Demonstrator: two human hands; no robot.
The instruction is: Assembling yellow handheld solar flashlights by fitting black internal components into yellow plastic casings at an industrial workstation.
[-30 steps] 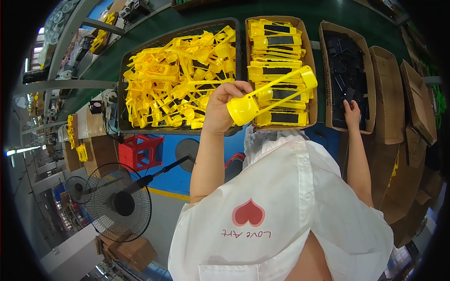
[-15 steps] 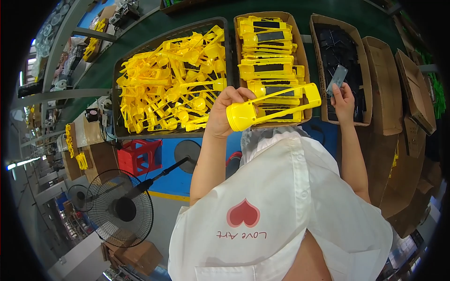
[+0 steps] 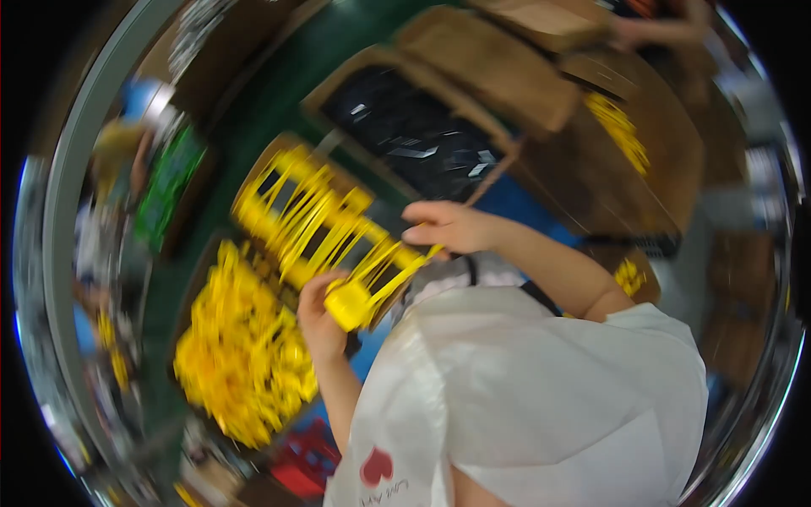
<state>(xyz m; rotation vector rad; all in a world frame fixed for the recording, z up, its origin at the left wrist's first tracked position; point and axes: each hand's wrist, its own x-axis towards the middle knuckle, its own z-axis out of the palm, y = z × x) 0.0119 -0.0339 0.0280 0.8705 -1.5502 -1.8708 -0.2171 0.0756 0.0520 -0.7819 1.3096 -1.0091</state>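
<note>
A yellow plastic frame (image 3: 348,306), with a round cup at one end and two long struts, is held above the front of a carton. My left hand (image 3: 321,325) grips it at the cup end. My right hand (image 3: 456,228) is closed at the other end, its fingers and thumb about the strut tips. Motion blur hides whether a panel is also in the right hand. Below, similar yellow frames with dark panels (image 3: 296,215) stand in rows in the carton (image 3: 245,173).
A crate heaped with loose yellow parts (image 3: 241,346) lies to the left. A carton of black panels (image 3: 414,135) stands beyond my right hand, with brown cartons (image 3: 490,72) beside it. Another person's arm (image 3: 663,32) shows at the far right. A red stool (image 3: 304,456) sits below.
The whole view has swung round and blurred. My right hand has come from the black-panel carton to the strut end of the yellow frame; its grey panel no longer shows. My left hand still holds the frame.
</note>
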